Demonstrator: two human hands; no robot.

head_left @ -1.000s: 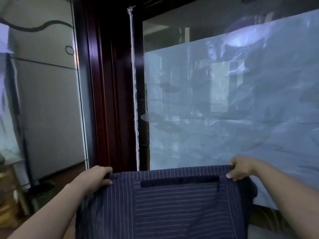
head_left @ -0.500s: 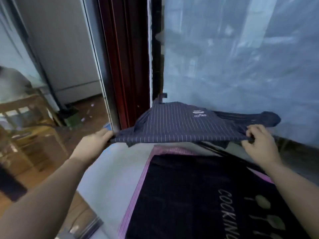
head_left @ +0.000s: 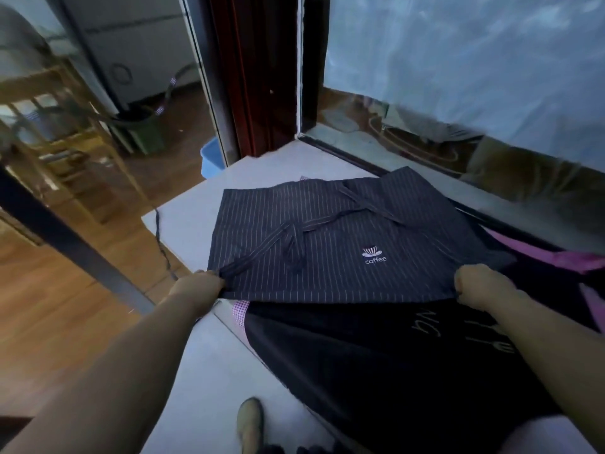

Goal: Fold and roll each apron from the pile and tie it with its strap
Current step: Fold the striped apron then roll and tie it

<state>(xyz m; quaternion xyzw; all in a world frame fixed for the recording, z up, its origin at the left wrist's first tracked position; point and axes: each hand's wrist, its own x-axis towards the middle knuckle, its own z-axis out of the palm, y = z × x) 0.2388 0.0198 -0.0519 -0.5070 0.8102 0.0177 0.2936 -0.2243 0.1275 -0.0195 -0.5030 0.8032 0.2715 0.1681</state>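
On the white desk (head_left: 190,221), near the far corner by the window, the striped apron (head_left: 327,276) lies spread face up, its small coffee logo (head_left: 375,256) showing. Most of it rests flat, while the near edge is lifted slightly. The left grip (head_left: 199,286) is clenched on the near left corner, where one end of the strap (head_left: 278,235) bunches into the fingers. The right grip (head_left: 474,286) is clenched on the near right corner. Holding both corners at once keeps that edge taut and straight, so the cloth settles without creases and gives a clean line for the first fold.

The strap wanders loosely across the top of the apron in a crossed tangle. It probably needs drawing to one side before rolling, so that an end stays free for tying.

Under the lifted edge lies a black apron (head_left: 376,362) with a pink border and pale lettering. It hangs off the desk's near side toward the person, and the striped apron partly overlaps it. It looks like the rest of the pile, serving for now as an underlay.

The step appears to be laying out, and no fold shows yet. A thin cord (head_left: 161,239) trails off the desk's left edge, apart from the cloth.
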